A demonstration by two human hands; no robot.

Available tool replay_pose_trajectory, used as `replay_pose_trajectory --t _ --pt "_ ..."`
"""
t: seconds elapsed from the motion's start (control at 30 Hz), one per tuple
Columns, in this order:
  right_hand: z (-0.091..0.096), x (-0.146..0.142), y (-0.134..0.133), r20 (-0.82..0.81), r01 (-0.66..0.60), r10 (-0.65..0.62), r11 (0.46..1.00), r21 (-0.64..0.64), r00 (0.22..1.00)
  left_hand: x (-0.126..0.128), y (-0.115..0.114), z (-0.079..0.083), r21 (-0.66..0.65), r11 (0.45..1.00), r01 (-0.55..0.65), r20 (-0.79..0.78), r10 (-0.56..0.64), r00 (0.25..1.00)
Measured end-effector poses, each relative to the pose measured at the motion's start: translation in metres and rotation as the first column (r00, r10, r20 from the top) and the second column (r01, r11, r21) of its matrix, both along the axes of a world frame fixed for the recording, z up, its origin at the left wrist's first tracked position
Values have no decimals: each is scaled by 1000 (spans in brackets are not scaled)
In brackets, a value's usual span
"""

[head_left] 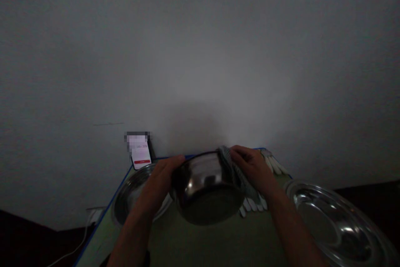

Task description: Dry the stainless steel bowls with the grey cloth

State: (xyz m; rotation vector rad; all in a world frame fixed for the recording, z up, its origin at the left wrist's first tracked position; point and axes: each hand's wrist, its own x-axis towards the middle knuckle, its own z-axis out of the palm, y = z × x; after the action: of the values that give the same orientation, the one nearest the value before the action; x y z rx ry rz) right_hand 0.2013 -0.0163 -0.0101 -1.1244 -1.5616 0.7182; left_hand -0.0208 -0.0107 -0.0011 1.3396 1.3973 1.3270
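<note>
A shiny steel bowl [204, 190] is held tilted above the green table [200, 242], its outside turned toward me. My left hand [162, 179] grips its left rim with fingers curled. At the bowl's right rim, my right hand [253, 167] presses a grey fringed cloth [246, 194] against the metal. The cloth's white tassels hang down under that hand.
A steel plate [129, 198] lies behind my left arm. A large steel tray [337, 221] sits at the right. A phone [140, 152] with a lit screen leans on the wall. White fringe [275, 163] lies at the far table edge. A white cable [84, 235] runs at the left.
</note>
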Motion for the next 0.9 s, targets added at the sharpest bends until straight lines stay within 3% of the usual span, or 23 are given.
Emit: replay_pose_trajectory --t 0.03,0.1,0.17,0.3,0.43,0.53,0.63,0.7,0.8,0.9 --pt "2 0 -3 85 -35 34 999 13 996 0 -3 2 6 991 130 -104 -129 986" --pt "4 -5 -9 199 -92 85 995 26 976 2 -9 6 -9 923 384 -209 -377 902" --pt "4 -14 -12 212 -124 114 992 34 971 3 -12 10 -32 867 497 -227 -491 841" --pt "3 -30 -17 109 -79 71 994 76 991 -6 -11 12 -45 886 462 -129 -463 877" --pt "4 -27 -16 -6 15 -14 997 80 1000 -10 -9 9 -24 915 403 121 -398 909" --pt "0 -14 -6 -140 59 -56 998 19 989 -3 -7 8 -79 963 258 284 -226 932" --pt "-3 -3 4 -280 19 -39 997 -73 959 2 -3 8 -128 983 134 412 -70 909" --pt "-2 0 5 -291 -35 1 993 -110 957 0 0 8 -128 984 122 386 -64 920" --pt "3 -1 0 -145 -52 37 994 -99 989 -8 -2 9 -101 989 112 235 -86 968" --pt "8 -7 -8 98 -99 101 995 -24 990 -8 -9 11 -26 967 254 -19 -254 967"
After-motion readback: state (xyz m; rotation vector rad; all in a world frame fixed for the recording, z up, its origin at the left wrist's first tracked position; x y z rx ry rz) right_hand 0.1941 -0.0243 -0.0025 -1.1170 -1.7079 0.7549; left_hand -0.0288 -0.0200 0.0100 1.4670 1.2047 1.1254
